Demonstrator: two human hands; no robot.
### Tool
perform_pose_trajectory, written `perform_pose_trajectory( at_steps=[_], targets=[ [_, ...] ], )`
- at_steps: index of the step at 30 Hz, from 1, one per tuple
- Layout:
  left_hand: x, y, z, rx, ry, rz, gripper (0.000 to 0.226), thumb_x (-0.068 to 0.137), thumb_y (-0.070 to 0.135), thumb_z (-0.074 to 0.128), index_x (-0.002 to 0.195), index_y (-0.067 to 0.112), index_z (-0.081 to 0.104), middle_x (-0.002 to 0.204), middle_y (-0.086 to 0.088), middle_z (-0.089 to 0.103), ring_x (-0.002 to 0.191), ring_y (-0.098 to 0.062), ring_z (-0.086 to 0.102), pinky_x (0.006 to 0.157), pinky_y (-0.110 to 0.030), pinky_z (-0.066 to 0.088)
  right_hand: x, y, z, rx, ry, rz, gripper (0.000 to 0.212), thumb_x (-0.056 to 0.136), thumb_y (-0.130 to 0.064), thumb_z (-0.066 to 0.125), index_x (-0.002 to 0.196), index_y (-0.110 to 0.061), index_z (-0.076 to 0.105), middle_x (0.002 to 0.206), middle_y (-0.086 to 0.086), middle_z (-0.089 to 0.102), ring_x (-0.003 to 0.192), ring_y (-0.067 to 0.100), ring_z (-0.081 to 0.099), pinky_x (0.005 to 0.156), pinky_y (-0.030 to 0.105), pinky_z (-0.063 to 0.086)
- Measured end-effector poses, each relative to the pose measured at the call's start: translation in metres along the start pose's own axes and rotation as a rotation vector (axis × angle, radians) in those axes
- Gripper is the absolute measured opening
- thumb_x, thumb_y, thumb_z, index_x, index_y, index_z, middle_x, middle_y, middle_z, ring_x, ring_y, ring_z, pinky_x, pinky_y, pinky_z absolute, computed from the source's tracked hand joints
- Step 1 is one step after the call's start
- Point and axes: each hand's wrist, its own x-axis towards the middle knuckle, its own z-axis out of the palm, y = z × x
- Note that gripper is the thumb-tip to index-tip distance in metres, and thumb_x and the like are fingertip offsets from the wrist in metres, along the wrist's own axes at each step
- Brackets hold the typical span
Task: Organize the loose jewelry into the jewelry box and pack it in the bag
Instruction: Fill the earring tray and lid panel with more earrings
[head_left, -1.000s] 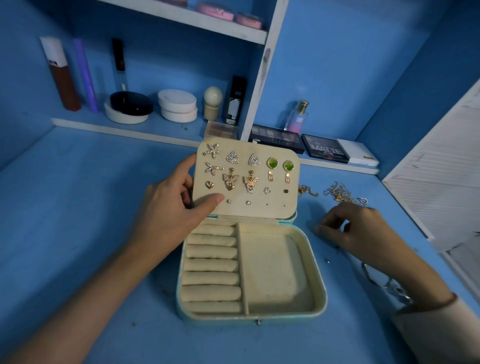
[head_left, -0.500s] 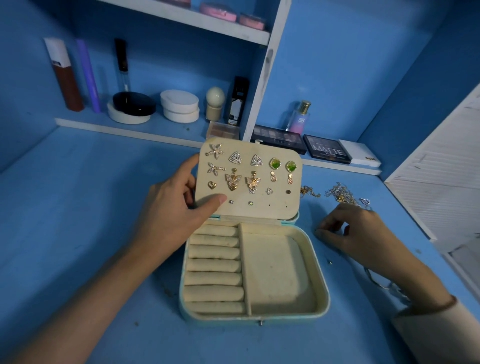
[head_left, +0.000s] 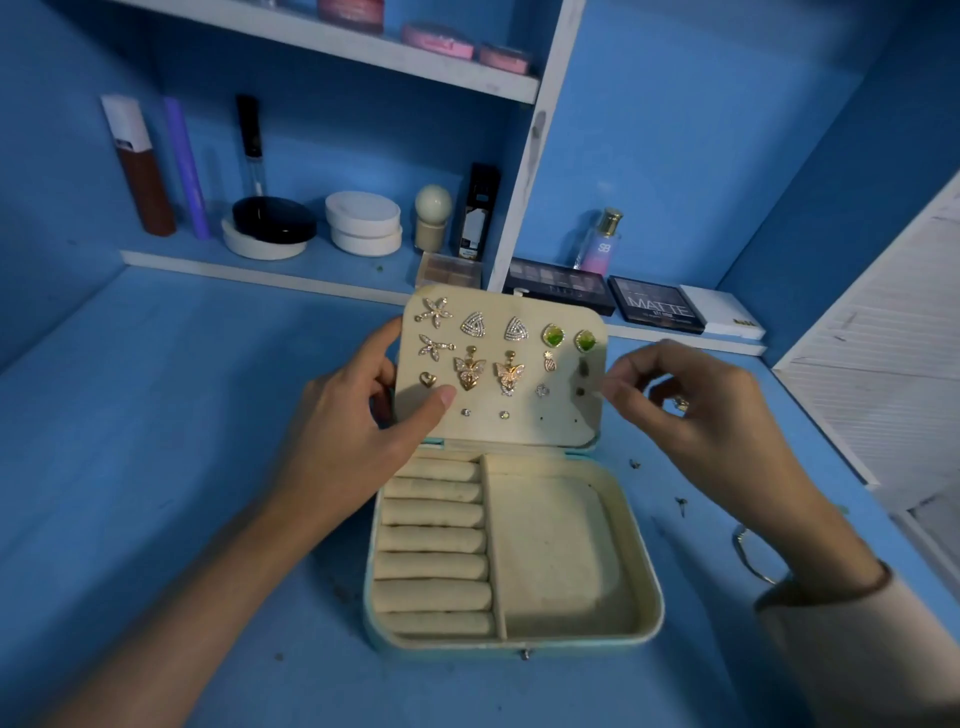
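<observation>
One second on, right hand (head_left: 691, 410) reaches lid (head_left: 519, 431).

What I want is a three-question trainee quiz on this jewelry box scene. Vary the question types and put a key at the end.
1. True or false: the right hand lies flat on the table.
2. Which hand grips the earring panel by its edge? A. left hand B. right hand C. neither
3. How many green-stone earrings are pinned on the panel?

Key
1. False: it hovers beside the panel's right edge, fingers curled round a small glinting piece.
2. A
3. Two
</observation>
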Motion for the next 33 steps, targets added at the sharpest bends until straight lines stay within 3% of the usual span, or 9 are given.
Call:
perform_pose_trajectory(
  at_steps=[7, 12, 16, 18, 22, 24, 27, 30, 33],
  targets=[
    [-0.001, 0.0, 0.0, -0.019, 0.013, 0.005, 0.06, 0.073, 0.057, 0.058, 0.129, 0.037, 0.049, 0.079, 0.012, 0.061, 0.069, -0.009, 0.057, 0.063, -0.024, 0.046, 0.027, -0.026, 0.018, -0.048, 0.067, -0.246, 0.005, 0.087, -0.022, 0.056, 0.084, -0.019, 0.059, 0.097, -0.002, 0.065, 0.093, 0.011, 0.056, 0.084, 0.014, 0.036],
    [-0.001, 0.001, 0.0, -0.054, 0.007, 0.031, 0.051, 0.071, 0.061, 0.053, 0.12, 0.055, 0.041, 0.084, 0.014, 0.062, 0.072, -0.009, 0.058, 0.062, -0.022, 0.047, 0.045, -0.033, 0.03, -0.058, 0.036, -0.245, 0.004, 0.085, -0.022, 0.055, 0.085, -0.019, 0.057, 0.097, -0.005, 0.061, 0.092, 0.009, 0.057, 0.078, 0.01, 0.037],
    [-0.001, -0.001, 0.002, 0.017, 0.084, 0.019, 0.06, 0.072, 0.06, 0.051, 0.127, 0.038, 0.05, 0.083, 0.018, 0.059, 0.078, -0.005, 0.056, 0.063, -0.017, 0.043, 0.045, -0.031, 0.032, -0.089, 0.047, -0.256, 0.004, 0.084, -0.023, 0.055, 0.084, -0.019, 0.057, 0.101, 0.0, 0.065, 0.091, 0.013, 0.059, 0.075, 0.014, 0.039],
    [0.0, 0.0, 0.0, 0.11, 0.166, 0.06, 0.059, 0.076, 0.053, 0.051, 0.13, 0.028, 0.051, 0.093, 0.02, 0.055, 0.087, -0.007, 0.052, 0.071, -0.023, 0.042, 0.042, -0.03, 0.032, -0.098, 0.046, -0.27, 0.008, 0.085, -0.022, 0.056, 0.085, -0.015, 0.06, 0.1, 0.0, 0.064, 0.091, 0.007, 0.055, 0.077, 0.006, 0.035],
    [-0.001, 0.016, -0.01, 0.247, 0.2, 0.196, 0.036, 0.083, 0.036, 0.054, 0.112, 0.017, 0.061, 0.097, 0.007, 0.06, 0.092, -0.016, 0.054, 0.077, -0.028, 0.044, 0.039, -0.028, 0.029, -0.087, 0.04, -0.298, 0.008, 0.085, -0.02, 0.057, 0.085, -0.013, 0.061, 0.098, -0.005, 0.059, 0.095, -0.002, 0.05, 0.08, 0.001, 0.032],
    [-0.014, 0.037, -0.011, 0.006, 0.179, 0.056, 0.019, 0.079, 0.034, 0.064, 0.096, 0.025, 0.067, 0.087, 0.011, 0.066, 0.083, -0.008, 0.059, 0.072, -0.016, 0.045, 0.037, -0.029, 0.027, -0.079, 0.037, -0.308, 0.003, 0.085, -0.019, 0.057, 0.084, -0.017, 0.058, 0.099, -0.002, 0.061, 0.093, 0.001, 0.052, 0.079, 0.001, 0.033],
    [-0.04, 0.078, 0.002, -0.729, 0.041, -0.385, 0.021, 0.064, 0.022, 0.075, 0.086, 0.021, 0.075, 0.083, 0.003, 0.074, 0.078, -0.004, 0.066, 0.063, -0.014, 0.049, 0.034, -0.03, 0.024, -0.071, 0.048, -0.339, 0.002, 0.085, -0.016, 0.058, 0.083, -0.016, 0.058, 0.098, 0.003, 0.063, 0.082, 0.003, 0.054, 0.076, 0.004, 0.035],
    [-0.059, 0.096, 0.021, -1.198, -0.01, -0.692, 0.041, 0.057, 0.009, 0.066, 0.098, 0.009, 0.071, 0.097, -0.008, 0.074, 0.091, -0.014, 0.07, 0.07, -0.021, 0.057, 0.031, -0.031, 0.022, -0.061, 0.046, -0.373, 0.008, 0.086, -0.015, 0.058, 0.083, -0.021, 0.054, 0.097, 0.004, 0.062, 0.075, -0.008, 0.051, 0.074, 0.004, 0.034],
    [-0.062, 0.101, 0.028, -1.485, 0.133, -0.911, 0.047, 0.071, 0.014, 0.05, 0.114, -0.002, 0.062, 0.108, -0.013, 0.071, 0.107, -0.023, 0.065, 0.087, -0.035, 0.054, 0.027, -0.032, 0.019, -0.059, 0.046, -0.386, 0.011, 0.087, -0.014, 0.058, 0.083, -0.023, 0.052, 0.098, 0.003, 0.062, 0.077, -0.012, 0.049, 0.075, 0.004, 0.033]
  ],
)
